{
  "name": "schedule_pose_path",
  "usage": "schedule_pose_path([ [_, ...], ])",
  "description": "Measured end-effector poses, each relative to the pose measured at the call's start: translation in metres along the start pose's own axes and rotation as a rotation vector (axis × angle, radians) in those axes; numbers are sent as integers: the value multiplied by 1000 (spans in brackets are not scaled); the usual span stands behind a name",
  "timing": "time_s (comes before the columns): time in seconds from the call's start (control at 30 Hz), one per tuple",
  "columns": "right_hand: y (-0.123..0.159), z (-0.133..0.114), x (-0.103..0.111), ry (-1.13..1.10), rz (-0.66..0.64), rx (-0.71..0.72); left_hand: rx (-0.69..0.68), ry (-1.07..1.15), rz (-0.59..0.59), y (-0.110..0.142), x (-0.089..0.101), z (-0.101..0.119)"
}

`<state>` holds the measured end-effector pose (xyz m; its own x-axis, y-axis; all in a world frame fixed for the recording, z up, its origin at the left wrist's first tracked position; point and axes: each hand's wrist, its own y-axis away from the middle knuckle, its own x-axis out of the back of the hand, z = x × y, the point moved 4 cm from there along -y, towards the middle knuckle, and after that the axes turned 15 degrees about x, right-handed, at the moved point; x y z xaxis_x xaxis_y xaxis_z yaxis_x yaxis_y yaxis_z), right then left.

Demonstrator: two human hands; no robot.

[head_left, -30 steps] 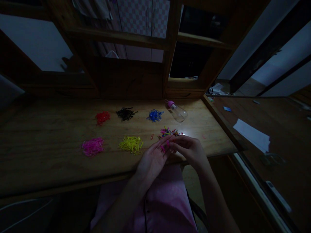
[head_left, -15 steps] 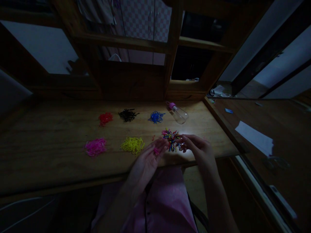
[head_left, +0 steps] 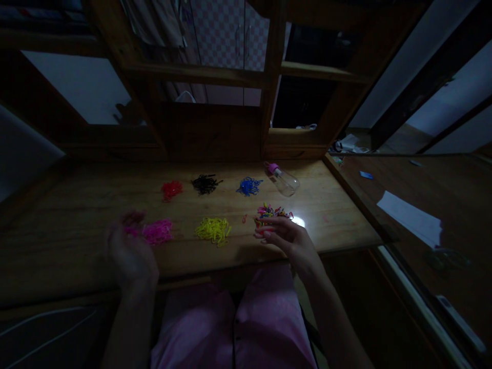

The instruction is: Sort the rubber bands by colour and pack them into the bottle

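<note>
My left hand (head_left: pixel 132 253) is at the left beside a pile of pink rubber bands (head_left: pixel 158 231). Motion smears its fingers, and some pink bands show right by them. Over the near edge of a mixed-colour pile of small bands (head_left: pixel 274 211) is my right hand (head_left: pixel 288 238), fingers stretched out and thumb apart. Something red shows between thumb and fingers; whether it is held or lies in the pile behind, I cannot tell. A yellow pile (head_left: pixel 213 230) lies between my hands, and a single reddish band (head_left: pixel 244 219) rests left of the mixed pile.
Farther back on the wooden desk (head_left: pixel 96 192) lie red (head_left: pixel 171 190), black (head_left: pixel 205 184) and blue (head_left: pixel 249 186) piles. A clear bottle with a pink cap (head_left: pixel 285 182) lies on its side. White paper (head_left: pixel 411 218) rests on the brown surface at right.
My left hand has moved from beside the mixed pile far left to the pink pile. My right hand has shifted slightly left, over the mixed pile's near side.
</note>
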<state>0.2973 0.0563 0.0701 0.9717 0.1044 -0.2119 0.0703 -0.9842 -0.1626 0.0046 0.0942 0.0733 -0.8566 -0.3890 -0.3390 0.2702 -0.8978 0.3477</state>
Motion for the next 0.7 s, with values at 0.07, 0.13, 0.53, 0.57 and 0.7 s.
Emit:
schedule_pose_path([
  [0.07, -2, 0, -4, -26, -2, 4, -76, -52, 33, -5, 7, 2],
  [0.13, -4, 1, -6, -38, -4, 12, -166, -117, 73, -12, 14, -1],
  [0.53, -72, 9, -44, 120, -109, 182, -526, -48, 353, -27, 45, -16],
  [0.57, -89, 12, -58, 142, -157, 219, -534, -53, 358, -24, 43, -15],
  [0.7, -153, 45, -131, 291, -328, 275, -577, -134, 434, -15, 39, -9],
])
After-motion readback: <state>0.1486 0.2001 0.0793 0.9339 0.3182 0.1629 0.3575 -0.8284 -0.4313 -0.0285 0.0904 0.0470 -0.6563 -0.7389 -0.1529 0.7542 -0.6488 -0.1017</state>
